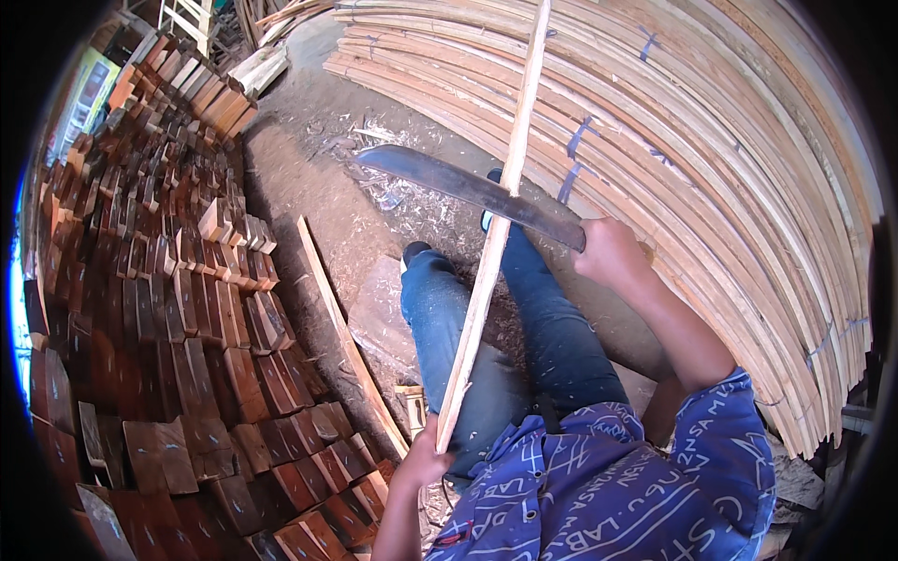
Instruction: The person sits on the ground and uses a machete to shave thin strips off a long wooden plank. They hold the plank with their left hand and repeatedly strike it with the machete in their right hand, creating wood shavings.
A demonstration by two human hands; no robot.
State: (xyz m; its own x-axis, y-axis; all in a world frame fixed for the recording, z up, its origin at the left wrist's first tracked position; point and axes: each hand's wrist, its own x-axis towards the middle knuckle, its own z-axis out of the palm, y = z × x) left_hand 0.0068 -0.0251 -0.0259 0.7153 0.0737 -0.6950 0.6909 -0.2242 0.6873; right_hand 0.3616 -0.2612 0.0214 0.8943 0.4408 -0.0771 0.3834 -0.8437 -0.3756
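My right hand (610, 252) is closed round the handle of a machete (440, 184), whose long dark blade points left. The blade lies across a long, pale wooden strip (474, 323) and touches or nearly touches it at about mid-length. Near my left thigh, my left hand (426, 456) grips the lower end of that strip. From there the strip slants up and away, past the top edge of the view. My legs in blue jeans (440, 318) are stretched out beneath it.
Stacked reddish-brown wood blocks (178, 374) rise along the left. Long bundled strips (730, 168), tied with dark bands, fill the right side. A loose strip (341, 327) lies on the ground left of my legs. Wood shavings (430, 210) litter the dirt near my feet.
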